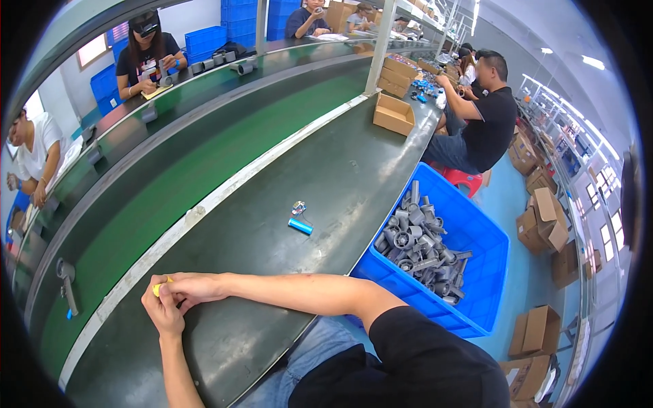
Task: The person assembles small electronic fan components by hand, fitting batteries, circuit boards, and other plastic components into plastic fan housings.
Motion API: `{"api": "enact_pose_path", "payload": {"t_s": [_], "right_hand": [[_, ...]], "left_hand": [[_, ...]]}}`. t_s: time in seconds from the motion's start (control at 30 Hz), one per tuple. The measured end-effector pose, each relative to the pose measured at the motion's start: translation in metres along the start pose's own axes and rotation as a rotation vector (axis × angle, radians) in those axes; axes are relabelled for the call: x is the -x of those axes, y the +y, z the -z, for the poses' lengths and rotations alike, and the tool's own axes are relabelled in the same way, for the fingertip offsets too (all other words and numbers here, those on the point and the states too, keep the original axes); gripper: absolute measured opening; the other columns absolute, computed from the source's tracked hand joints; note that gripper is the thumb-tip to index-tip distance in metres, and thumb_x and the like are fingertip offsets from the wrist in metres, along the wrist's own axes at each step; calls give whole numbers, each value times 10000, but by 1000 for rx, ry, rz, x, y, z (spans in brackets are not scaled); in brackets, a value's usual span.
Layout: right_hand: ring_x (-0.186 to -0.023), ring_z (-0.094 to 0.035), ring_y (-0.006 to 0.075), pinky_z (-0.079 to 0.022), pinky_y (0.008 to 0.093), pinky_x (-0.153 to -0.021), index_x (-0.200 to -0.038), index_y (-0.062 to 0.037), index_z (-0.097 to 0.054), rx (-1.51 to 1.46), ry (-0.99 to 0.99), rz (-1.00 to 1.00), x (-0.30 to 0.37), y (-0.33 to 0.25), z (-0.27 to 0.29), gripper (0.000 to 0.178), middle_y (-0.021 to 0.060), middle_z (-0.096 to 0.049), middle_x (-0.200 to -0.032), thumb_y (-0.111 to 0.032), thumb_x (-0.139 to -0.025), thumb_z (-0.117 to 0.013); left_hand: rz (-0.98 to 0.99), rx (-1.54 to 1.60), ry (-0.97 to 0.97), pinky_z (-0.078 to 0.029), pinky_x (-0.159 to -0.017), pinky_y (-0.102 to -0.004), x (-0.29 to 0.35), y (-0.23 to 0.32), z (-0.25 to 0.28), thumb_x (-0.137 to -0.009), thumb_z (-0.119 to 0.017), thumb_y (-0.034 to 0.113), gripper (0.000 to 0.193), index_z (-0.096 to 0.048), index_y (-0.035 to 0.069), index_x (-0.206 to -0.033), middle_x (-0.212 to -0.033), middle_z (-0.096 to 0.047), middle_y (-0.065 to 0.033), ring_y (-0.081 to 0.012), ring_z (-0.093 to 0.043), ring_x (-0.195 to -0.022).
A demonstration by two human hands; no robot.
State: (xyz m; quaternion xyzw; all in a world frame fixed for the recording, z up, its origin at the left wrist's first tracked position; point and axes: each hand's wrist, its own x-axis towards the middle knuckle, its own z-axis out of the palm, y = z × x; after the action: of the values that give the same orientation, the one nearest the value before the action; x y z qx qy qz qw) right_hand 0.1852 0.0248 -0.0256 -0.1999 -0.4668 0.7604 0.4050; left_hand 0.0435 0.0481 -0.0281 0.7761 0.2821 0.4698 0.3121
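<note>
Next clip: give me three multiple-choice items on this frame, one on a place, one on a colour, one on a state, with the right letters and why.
1. Where does the blue cylinder lie?
A. on the dark worktop
B. in the bin
C. in a cardboard box

2. What colour is the bin of grey plastic parts?
A. red
B. blue
C. yellow

3. What are the left hand and right hand doing?
A. resting apart, empty
B. reaching into the bin
C. together pinching a small yellow piece

Answers: 1 A, it lies on the worktop beside a small metal part; 2 B, its walls are blue; 3 C, both hands meet at the yellow piece.
</note>
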Motion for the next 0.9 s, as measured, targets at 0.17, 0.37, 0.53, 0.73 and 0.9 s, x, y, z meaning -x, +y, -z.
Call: {"api": "enact_pose_path", "payload": {"t_s": [0.17,0.37,0.53,0.73,0.9], "right_hand": [[-840,-507,106,-472,409,-890,-1019,-153,-495,-16,5,-6,-5,6,3,339,-7,-475,-874,-488,-982,-465],[-965,-658,254,-540,380,-851,-1313,-31,-496,119,302,-206,24,-31,-7,589,160,-617,-1177,-520,-990,-429],[-843,-653,99,-531,276,-711,-972,-23,-689,850,913,-16,129,-46,-1,230,70,-682,-1026,-229,-870,-707],[-883,-589,245,-499,356,-760,-1013,-38,-656,1513,1441,147,232,-48,42,345,100,-587,-913,-227,-748,-771],[-781,-575,260,-476,380,-689,-958,-70,-682,1560,1207,254,213,-13,16,191,108,-593,-869,-176,-802,-711]], "left_hand": [[23,-31,-19,-353,-511,-302,1,4,5,-1026,-360,358,486,-537,-35,-800,-630,-506,-86,-154,-483,-560],[-3,-72,37,-351,-527,-325,-4,-1,-3,-1026,-382,281,422,-525,-24,-772,-619,-475,-79,-176,-462,-558],[119,-128,-26,-310,-503,-317,-9,2,-2,-996,-504,194,356,-500,-17,-709,-563,-404,-64,-137,-355,-522],[143,-174,-72,-295,-495,-314,-10,1,-7,-962,-577,200,349,-558,-41,-710,-549,-406,-68,-142,-335,-510],[130,-219,-75,-319,-490,-289,-5,-7,-1,-970,-565,252,365,-614,-22,-735,-540,-473,-29,-97,-401,-501]]}}
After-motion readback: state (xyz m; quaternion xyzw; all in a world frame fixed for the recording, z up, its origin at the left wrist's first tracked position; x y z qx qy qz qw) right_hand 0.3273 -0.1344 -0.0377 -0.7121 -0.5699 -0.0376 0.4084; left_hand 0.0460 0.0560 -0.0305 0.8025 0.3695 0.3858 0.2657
